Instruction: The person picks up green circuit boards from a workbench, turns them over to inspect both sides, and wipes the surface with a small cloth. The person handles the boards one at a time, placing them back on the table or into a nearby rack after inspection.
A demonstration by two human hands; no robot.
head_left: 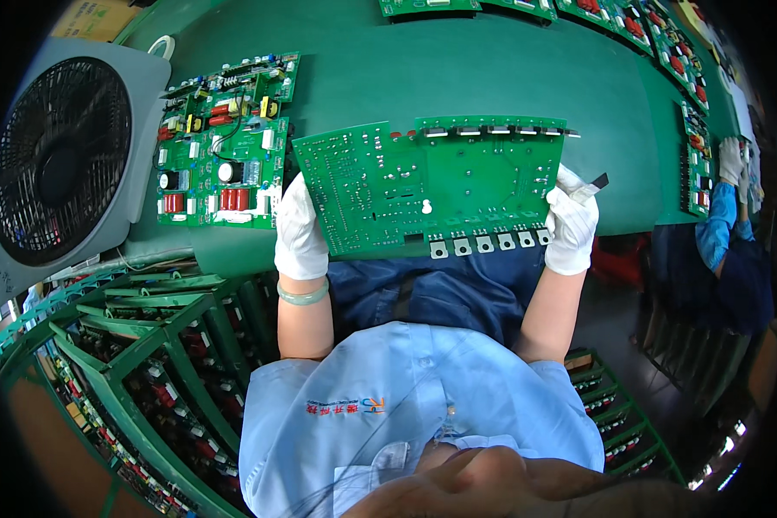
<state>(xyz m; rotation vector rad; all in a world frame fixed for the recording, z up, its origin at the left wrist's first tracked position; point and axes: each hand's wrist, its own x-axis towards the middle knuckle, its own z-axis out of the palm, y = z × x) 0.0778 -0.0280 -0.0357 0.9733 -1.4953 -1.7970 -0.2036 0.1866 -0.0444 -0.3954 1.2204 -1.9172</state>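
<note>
A large green circuit board (492, 173) is raised above the table's near edge, solder side toward me. A row of black parts lines its far edge, and several metal-tabbed transistors (483, 245) stick out along the near edge. In a white glove, my left hand (300, 229) grips the board's left end, fingers partly hidden behind it. My right hand (571, 223), gloved too, is closed at the right end. From its fingers pokes a small piece with a dark, flat end (600, 182); I cannot make out its kind. To the left lie populated boards (224, 142), component side up.
A grey box fan (60, 164) stands at the left of the green table (363, 60). More boards (600, 22) line the far and right edges. Green racks of boards (164, 371) stand lower left and lower right (613, 414). At right, another person's gloved hands (731, 162) are at work.
</note>
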